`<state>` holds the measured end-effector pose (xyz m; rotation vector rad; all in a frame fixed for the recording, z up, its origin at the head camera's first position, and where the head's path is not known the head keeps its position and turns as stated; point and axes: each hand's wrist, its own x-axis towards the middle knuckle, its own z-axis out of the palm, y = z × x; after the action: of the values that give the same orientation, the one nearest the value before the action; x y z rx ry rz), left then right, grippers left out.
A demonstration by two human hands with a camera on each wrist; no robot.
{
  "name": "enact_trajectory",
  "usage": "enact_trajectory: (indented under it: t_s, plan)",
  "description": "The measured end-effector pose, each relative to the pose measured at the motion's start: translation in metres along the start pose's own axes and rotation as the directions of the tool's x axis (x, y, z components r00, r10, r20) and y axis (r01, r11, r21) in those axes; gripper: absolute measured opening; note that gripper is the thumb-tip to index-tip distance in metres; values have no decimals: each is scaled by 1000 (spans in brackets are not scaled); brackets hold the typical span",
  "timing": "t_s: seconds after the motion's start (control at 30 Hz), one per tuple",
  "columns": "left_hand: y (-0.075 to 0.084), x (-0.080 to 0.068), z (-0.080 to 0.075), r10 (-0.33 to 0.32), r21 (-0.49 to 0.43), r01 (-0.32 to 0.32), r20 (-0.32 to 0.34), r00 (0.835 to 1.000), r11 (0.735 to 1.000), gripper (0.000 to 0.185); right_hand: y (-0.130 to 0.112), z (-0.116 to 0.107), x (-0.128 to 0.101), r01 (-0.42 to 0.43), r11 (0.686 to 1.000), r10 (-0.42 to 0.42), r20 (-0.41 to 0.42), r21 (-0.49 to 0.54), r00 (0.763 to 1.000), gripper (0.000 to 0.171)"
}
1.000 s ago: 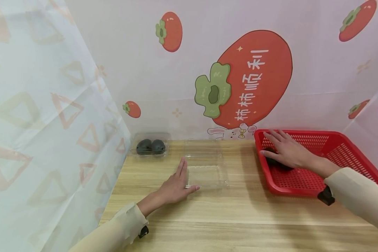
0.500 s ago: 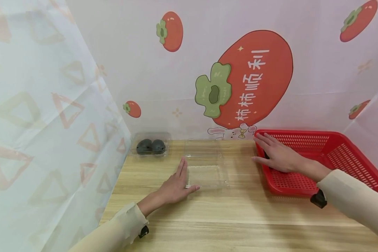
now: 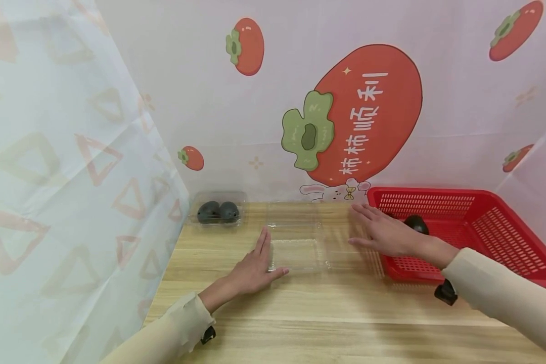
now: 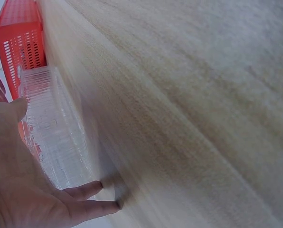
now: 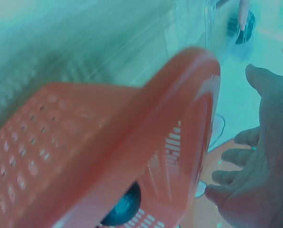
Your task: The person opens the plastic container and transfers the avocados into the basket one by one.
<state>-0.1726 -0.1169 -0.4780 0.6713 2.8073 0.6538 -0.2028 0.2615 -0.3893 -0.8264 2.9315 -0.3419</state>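
While the head view looks down on the table (image 3: 346, 313), the left hand (image 3: 254, 270) lies flat on the wood with straight fingers, touching the left edge of the clear tray (image 3: 298, 253). This tray is open and has nothing inside. The right hand (image 3: 384, 233) hovers to the right of the tray, between it and the red basket (image 3: 482, 237); its fingers are straight and spread, and they hold nothing. One dark avocado (image 3: 416, 223) lies in the basket, just behind the right wrist. To the far left of the tray, near the wall, a closed box (image 3: 218, 208) holds two dark avocados.

From the left wrist view, the left hand (image 4: 23, 190) is open, and its fingertips (image 4: 91, 189) rest on the table against the tray (image 4: 53, 137). The basket (image 4: 20, 38) is seen beyond the tray.

From the right wrist view, which is blurred and tinted, the right hand (image 5: 260, 166) shows relaxed, slightly bent fingers with nothing in them. The basket (image 5: 146, 156) rim fills the middle, and a dark avocado (image 5: 122, 206) is visible below the rim.
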Motion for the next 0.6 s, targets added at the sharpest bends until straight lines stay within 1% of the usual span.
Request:
enact_trajectory:
  t_s: [0.3, 0.6]
  plan:
    - [1, 0, 1, -8, -15, 8, -4, 1000, 1000, 110, -10, 12, 2, 35, 999, -35, 12, -3, 999, 98]
    - [1, -1, 1, -7, -18, 7, -10, 1000, 1000, 111, -22, 24, 3, 67, 997, -67, 11, 34, 998, 92]
